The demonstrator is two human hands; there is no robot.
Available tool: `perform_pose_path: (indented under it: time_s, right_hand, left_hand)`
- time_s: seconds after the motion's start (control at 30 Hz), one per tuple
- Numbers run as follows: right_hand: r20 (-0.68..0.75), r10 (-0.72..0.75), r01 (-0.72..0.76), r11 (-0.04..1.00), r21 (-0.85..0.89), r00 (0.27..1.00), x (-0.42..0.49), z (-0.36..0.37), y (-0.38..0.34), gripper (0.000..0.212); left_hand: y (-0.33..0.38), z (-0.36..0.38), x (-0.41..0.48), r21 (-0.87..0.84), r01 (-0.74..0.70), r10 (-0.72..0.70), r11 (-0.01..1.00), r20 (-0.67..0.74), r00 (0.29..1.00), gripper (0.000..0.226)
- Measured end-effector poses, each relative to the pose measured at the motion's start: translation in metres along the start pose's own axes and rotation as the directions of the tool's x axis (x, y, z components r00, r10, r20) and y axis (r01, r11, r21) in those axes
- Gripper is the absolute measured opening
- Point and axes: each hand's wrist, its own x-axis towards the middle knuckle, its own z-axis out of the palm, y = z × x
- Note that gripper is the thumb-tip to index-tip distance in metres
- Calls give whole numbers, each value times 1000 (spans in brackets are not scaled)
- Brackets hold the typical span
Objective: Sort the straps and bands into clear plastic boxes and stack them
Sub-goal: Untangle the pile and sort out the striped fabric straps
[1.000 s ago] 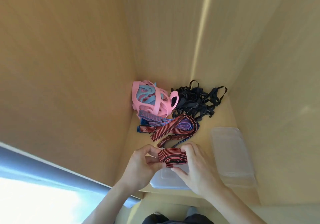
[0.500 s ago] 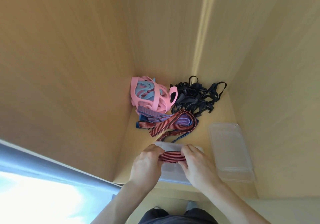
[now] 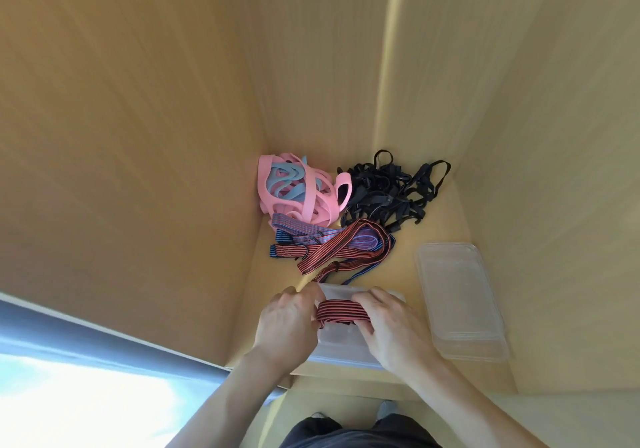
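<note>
A folded red striped strap (image 3: 341, 312) is gripped at its two ends by the left hand (image 3: 289, 323) and the right hand (image 3: 389, 330), fingers curled round it, over an open clear plastic box (image 3: 341, 345). Beyond lie loose striped straps (image 3: 332, 245), pink and blue bands (image 3: 298, 193) and black straps (image 3: 388, 194); a second clear box (image 3: 460, 300) is set to the right.

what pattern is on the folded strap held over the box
Thin red and dark stripes running lengthwise on the folded strap, seen in the head view, the only one.
</note>
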Motion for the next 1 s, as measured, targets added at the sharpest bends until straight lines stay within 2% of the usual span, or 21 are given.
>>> perform_pose_path:
  time_s: [0.17,0.4,0.57,0.77,0.9,1.0]
  right_hand:
    - [-3,-5,5,1000,-11,1000,0,-11,-4,29]
    - [33,0,5,988,-151,999,-6,-35,-16,30]
    - [50,24,-13,979,-202,998,-10,-41,-17,34]
    - [74,26,-14,986,-164,997,-7,-23,-9,31]
    - [68,49,-37,985,-168,996,-9,-19,-10,32]
    - [59,30,-20,987,-157,998,-9,-17,-11,31]
  left_hand:
    - [2,-5,3,-3,-49,49,999,60,997,32]
    - [17,-4,8,14,-25,24,1000,73,997,32]
    - [27,0,12,157,-62,49,986,82,995,36]
    - [27,8,13,304,-73,47,950,94,994,50]
    - [24,11,12,335,-134,121,932,59,991,36]
    - [22,11,9,354,-120,126,928,7,992,26]
